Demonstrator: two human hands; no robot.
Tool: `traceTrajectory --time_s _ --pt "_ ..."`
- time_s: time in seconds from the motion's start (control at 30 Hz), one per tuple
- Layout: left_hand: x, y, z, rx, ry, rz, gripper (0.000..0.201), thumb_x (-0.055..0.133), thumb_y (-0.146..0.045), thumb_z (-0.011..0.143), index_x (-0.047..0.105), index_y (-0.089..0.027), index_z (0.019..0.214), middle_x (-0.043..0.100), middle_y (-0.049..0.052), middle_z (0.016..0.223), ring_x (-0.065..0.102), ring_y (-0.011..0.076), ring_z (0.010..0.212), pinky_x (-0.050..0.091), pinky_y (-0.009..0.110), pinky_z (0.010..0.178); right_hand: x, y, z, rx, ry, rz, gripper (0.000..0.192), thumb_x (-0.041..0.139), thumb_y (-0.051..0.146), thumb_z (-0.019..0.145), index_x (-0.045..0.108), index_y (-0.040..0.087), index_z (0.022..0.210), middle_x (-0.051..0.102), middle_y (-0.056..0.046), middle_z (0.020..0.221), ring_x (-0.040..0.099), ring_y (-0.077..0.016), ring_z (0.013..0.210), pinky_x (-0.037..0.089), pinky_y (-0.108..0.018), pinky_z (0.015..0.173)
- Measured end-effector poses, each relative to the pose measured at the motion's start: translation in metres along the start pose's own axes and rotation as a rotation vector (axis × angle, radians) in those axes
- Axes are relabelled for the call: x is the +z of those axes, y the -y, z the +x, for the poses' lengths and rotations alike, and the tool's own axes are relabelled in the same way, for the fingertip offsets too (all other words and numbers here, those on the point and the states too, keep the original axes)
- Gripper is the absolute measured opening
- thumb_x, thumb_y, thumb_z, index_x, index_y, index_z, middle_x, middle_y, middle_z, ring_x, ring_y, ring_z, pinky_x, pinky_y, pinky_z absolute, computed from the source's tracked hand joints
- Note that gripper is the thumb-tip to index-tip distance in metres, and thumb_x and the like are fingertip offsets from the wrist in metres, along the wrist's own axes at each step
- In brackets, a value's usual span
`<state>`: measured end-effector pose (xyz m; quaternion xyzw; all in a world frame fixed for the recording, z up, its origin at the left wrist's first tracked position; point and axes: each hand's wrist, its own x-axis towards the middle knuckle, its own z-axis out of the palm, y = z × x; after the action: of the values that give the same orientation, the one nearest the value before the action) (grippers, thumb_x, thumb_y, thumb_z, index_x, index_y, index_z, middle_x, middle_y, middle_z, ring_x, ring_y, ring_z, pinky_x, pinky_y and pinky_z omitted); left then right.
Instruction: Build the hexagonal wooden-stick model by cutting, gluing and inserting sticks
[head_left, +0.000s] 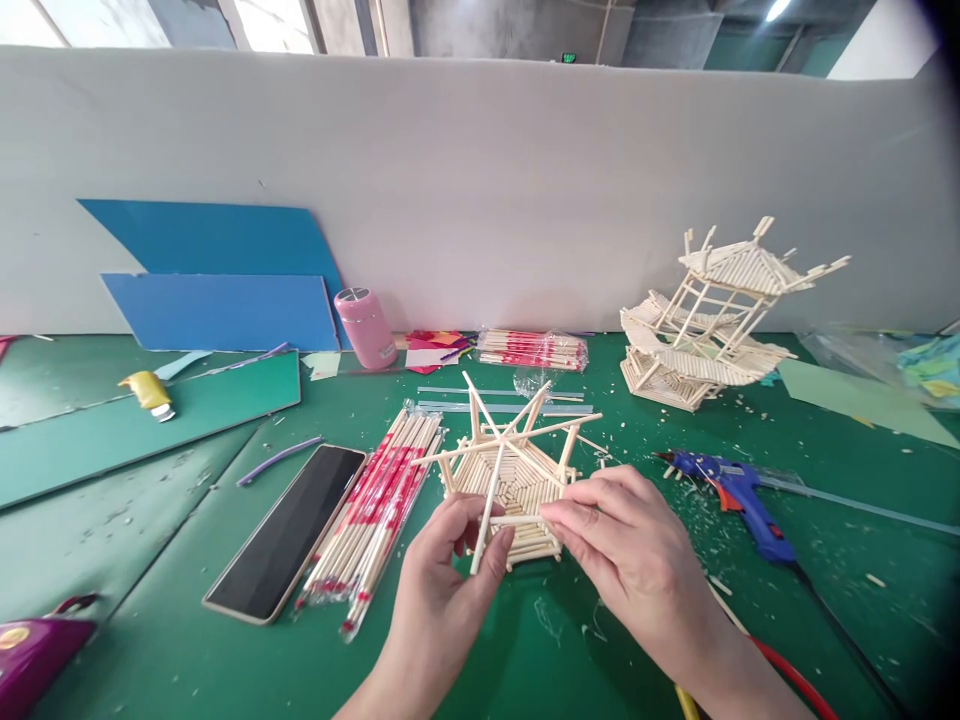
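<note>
In front of me stands a small pavilion model point(465, 475) of thin wooden sticks, with a polygonal slatted base and short posts. Several sticks cross above it in a star-shaped roof frame point(502, 439). My left hand point(457, 570) pinches the near end of one roof stick between thumb and fingers. A short wooden stick point(517, 520) lies level between my two hands. Its right end is pinched by the fingertips of my right hand point(637, 540), and its left end meets the roof stick by my left fingers. Whether those ends are joined, I cannot tell.
A blue glue gun point(739, 490) lies to the right, its cable trailing forward. Bagged sticks point(375, 500) and a phone point(289, 535) are at left. Behind stand a pink flask point(366, 328) and a larger stick pagoda point(712, 320). Blue boards point(225, 310) lean against a grey partition.
</note>
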<state>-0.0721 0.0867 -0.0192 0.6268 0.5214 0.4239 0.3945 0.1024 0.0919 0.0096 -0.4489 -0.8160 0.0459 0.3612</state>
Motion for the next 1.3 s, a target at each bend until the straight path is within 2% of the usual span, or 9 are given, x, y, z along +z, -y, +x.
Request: traceTrajectory --time_s 0.13,0.23,0.37,0.47,0.57,0.67,0.87,1.03,1.3 --pt "-0.004 0.001 -0.005 0.092 -0.049 0.146 0.028 0.057 -0.027 0.078 0.047 -0.022 0.104 0.055 0.005 0.090 0.053 0.0179 0.078 0.046 0.032 0.068 -0.002 -0.003 0.001 -0.023 0.007 0.014 0.017 0.055 0.013 0.081 0.066 0.022 0.091 0.065 -0.001 0.083 0.048 -0.0151 0.077 0.043 -0.029 0.068" --pt "-0.011 -0.007 -0.005 0.323 -0.152 0.374 0.043 0.060 -0.021 0.076 0.041 -0.024 0.114 0.051 0.008 0.105 0.050 0.0208 0.090 0.045 0.036 0.073 -0.003 -0.006 0.002 -0.042 0.030 0.021 0.017 0.055 0.014 0.082 0.066 0.022 0.092 0.065 -0.001 0.085 0.047 -0.0148 0.075 0.043 -0.028 0.065" --pt "-0.020 -0.029 0.003 0.576 -0.078 0.665 0.023 0.057 -0.017 0.077 0.053 -0.021 0.100 0.055 0.008 0.103 0.048 0.0236 0.089 0.038 0.041 0.075 -0.003 -0.010 0.002 -0.046 0.063 0.037 0.017 0.053 0.018 0.083 0.066 0.024 0.093 0.065 0.000 0.086 0.046 -0.0158 0.074 0.042 -0.029 0.063" --pt "-0.020 -0.041 0.010 0.564 0.029 0.806 0.012 0.053 -0.018 0.081 0.060 -0.021 0.089 0.062 0.005 0.091 0.045 0.0256 0.088 0.033 0.042 0.073 -0.002 -0.009 0.002 -0.042 0.055 0.053 0.016 0.053 0.019 0.084 0.066 0.024 0.093 0.065 0.000 0.087 0.045 -0.0160 0.074 0.042 -0.030 0.064" --pt "-0.017 -0.044 0.013 0.532 0.105 0.840 0.014 0.049 -0.017 0.083 0.062 -0.021 0.086 0.064 0.005 0.078 0.043 0.0248 0.082 0.033 0.040 0.070 -0.001 -0.007 0.003 -0.028 0.060 0.055 0.015 0.053 0.019 0.084 0.066 0.023 0.091 0.065 -0.001 0.087 0.045 -0.0162 0.075 0.042 -0.030 0.064" --pt "-0.014 -0.041 0.014 0.537 0.112 0.854 0.016 0.048 -0.015 0.083 0.062 -0.021 0.083 0.063 0.004 0.071 0.043 0.0231 0.078 0.031 0.040 0.069 -0.002 -0.008 0.001 -0.021 0.054 0.062 0.017 0.053 0.018 0.084 0.064 0.023 0.094 0.064 -0.001 0.089 0.047 -0.0163 0.077 0.043 -0.030 0.066" --pt "-0.015 -0.039 0.015 0.560 0.124 0.790 0.017 0.046 -0.013 0.083 0.062 -0.018 0.084 0.062 0.005 0.072 0.046 0.0213 0.075 0.033 0.038 0.069 -0.007 -0.018 -0.016 0.157 0.018 0.158 0.037 0.056 0.028 0.081 0.050 0.025 0.117 0.053 -0.006 0.107 0.049 -0.0201 0.101 0.045 -0.037 0.084" --pt "-0.016 -0.039 0.015 0.560 0.161 0.795 0.018 0.044 -0.012 0.084 0.062 -0.017 0.084 0.060 0.006 0.074 0.046 0.0214 0.075 0.037 0.036 0.066 -0.008 -0.020 -0.026 0.341 0.034 0.271 0.032 0.054 0.030 0.082 0.051 0.026 0.114 0.053 -0.005 0.105 0.052 -0.0180 0.095 0.046 -0.033 0.079" --pt "-0.016 -0.038 0.015 0.547 0.189 0.821 0.021 0.041 -0.012 0.085 0.061 -0.014 0.081 0.058 0.008 0.075 0.046 0.0218 0.073 0.039 0.036 0.063 -0.003 -0.020 -0.031 0.291 -0.045 0.358 0.021 0.052 0.023 0.083 0.058 0.025 0.104 0.057 -0.004 0.096 0.054 -0.0169 0.091 0.047 -0.031 0.076"
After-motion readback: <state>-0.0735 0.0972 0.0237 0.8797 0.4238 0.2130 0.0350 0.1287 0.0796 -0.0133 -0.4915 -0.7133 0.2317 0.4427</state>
